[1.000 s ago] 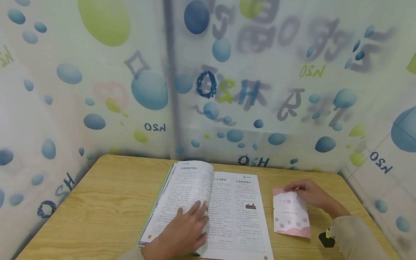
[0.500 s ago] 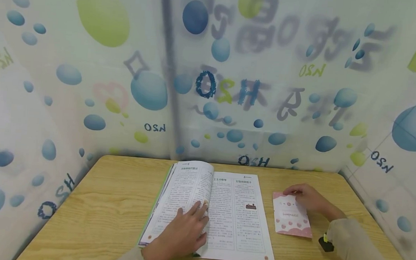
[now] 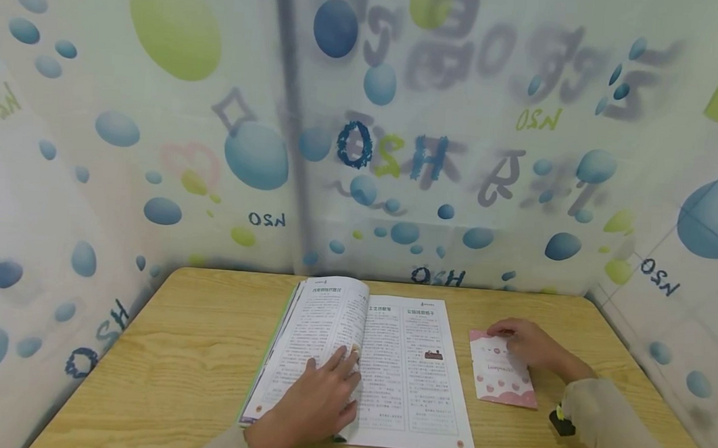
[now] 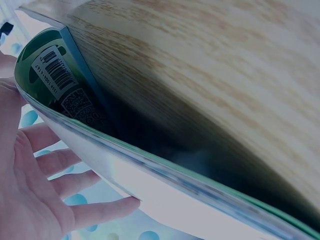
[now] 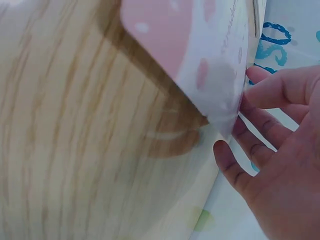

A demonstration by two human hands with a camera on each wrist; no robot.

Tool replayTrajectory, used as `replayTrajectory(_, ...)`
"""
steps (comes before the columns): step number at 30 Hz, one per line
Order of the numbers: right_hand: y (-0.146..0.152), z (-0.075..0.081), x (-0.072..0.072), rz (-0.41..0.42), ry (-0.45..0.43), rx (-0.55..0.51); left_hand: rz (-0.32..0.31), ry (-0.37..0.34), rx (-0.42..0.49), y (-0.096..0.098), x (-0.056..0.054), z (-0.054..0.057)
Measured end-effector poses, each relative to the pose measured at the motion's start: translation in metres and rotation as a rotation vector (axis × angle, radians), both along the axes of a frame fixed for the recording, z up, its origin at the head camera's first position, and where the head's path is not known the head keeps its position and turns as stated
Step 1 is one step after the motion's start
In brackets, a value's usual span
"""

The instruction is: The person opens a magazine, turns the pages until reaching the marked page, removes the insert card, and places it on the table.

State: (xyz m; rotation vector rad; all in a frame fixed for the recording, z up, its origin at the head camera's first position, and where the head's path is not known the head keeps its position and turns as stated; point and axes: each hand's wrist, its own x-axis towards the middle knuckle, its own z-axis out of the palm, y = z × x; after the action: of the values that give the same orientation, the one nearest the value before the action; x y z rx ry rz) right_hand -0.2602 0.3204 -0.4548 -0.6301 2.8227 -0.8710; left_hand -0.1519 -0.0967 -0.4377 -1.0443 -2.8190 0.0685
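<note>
A magazine (image 3: pixel 411 389) lies spread on the table, its left-hand pages bowed up. My left hand (image 3: pixel 319 401) rests on the pages near the fold with fingers extended; in the left wrist view the fingers (image 4: pixel 100 212) lie along the page side, and a barcode shows on the green back cover (image 4: pixel 55 75). To the right of the magazine is a pink and white strawberry-printed card (image 3: pixel 500 377). My right hand (image 3: pixel 532 345) holds the card's far edge between thumb and fingers. In the right wrist view the card (image 5: pixel 212 55) stands slightly off the wood, shadow beneath it.
The wooden table (image 3: pixel 176 350) has patterned curtains (image 3: pixel 460 155) on its back and sides. A small black item with a yellow-green tag (image 3: pixel 562 421) is beside the right sleeve (image 3: pixel 617 420).
The card's near end and the right hand have shifted slightly, and the card lies flatter, so its printed lettering shows more. The left hand and magazine have stayed in place.
</note>
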Motion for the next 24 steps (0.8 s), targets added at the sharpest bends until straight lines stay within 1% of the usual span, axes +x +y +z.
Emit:
replayTrajectory(3,0.0,0.0,0.001,0.025,0.03,0.004,-0.001,0.0,-0.003,0.0,0.0,0.0)
replayTrajectory(7,0.001,0.0,0.002,0.028,0.059,0.006,0.001,0.001,-0.005,0.0,-0.001,0.001)
replayTrajectory(12,0.004,0.002,0.006,-0.047,0.087,0.029,0.016,-0.007,0.007,0.0,-0.001,0.003)
replayTrajectory(15,0.006,0.006,0.008,-0.087,0.144,0.081,0.034,0.002,0.036,-0.002,-0.004,0.005)
replayTrajectory(19,0.008,0.009,0.011,-0.11,0.225,0.189,0.056,0.071,0.083,-0.01,-0.012,0.006)
replayTrajectory(21,0.008,0.01,0.014,-0.128,0.229,0.242,0.07,0.118,0.107,-0.016,-0.019,0.006)
replayTrajectory(24,0.009,0.01,0.019,-0.162,0.208,0.296,0.115,0.167,0.139,-0.028,-0.03,0.008)
